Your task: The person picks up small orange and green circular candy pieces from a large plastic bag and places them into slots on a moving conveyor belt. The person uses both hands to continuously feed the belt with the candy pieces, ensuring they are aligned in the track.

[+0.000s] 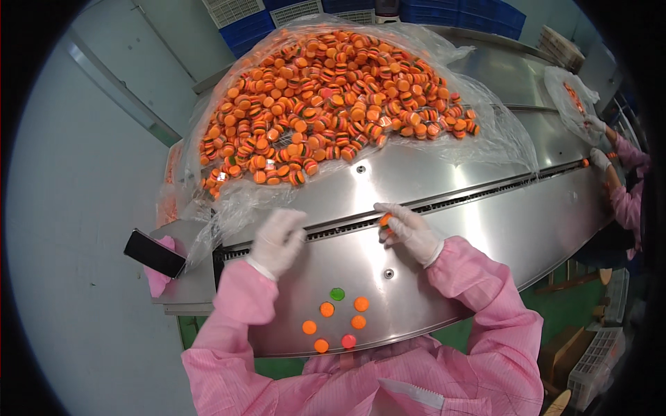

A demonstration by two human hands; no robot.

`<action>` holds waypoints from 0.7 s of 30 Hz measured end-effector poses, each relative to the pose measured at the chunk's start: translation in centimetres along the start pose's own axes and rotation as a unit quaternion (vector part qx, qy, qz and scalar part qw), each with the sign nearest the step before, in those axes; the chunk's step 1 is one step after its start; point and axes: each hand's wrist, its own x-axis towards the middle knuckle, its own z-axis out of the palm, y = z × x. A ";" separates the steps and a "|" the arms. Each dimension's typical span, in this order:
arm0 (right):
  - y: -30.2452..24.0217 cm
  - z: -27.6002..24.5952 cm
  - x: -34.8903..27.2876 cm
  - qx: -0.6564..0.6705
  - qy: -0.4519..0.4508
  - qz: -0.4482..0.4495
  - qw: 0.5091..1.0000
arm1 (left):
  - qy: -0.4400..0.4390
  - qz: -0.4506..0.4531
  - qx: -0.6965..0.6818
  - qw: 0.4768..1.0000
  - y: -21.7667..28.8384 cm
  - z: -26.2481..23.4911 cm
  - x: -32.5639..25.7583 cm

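Observation:
My right hand (409,232), in a white glove, pinches a small orange layered burger-shaped piece (386,220) between thumb and fingers, just at the near side of the dark slotted chain track (347,229). Over the metal table left of it is my gloved left hand (277,241), its fingers loosely bent and apart with nothing visible between them. Nearer my body lie several loose orange discs (327,309), a green disc (337,294) and a pink-red disc (349,340). Beyond the track, a large heap of orange layered burger-shaped pieces (326,104) spreads over a clear plastic sheet (485,135).
A black phone-like slab (154,254) leans on pink cloth (161,281) at the left. Far right, another person's gloved hands (598,159) work by a plastic bag (565,87). Blue crates (430,12) stand at the back; a pale crate (595,367) sits low right.

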 end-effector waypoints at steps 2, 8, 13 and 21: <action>-0.5 -0.4 1.4 0.001 -0.042 0.038 0.998 | 0.022 -0.039 0.159 0.986 -4.4 -2.2 0.6; -0.1 3.7 5.9 -0.254 -0.018 0.099 0.962 | 0.125 -0.074 0.190 0.971 -11.3 -3.0 3.4; 2.1 3.8 6.8 -0.630 0.047 -0.021 0.775 | 0.233 -0.128 0.157 0.951 -14.3 -4.7 7.1; -7.6 0.7 14.6 -0.593 0.035 -0.243 0.767 | 0.240 -0.390 0.269 0.848 -20.2 -7.3 11.5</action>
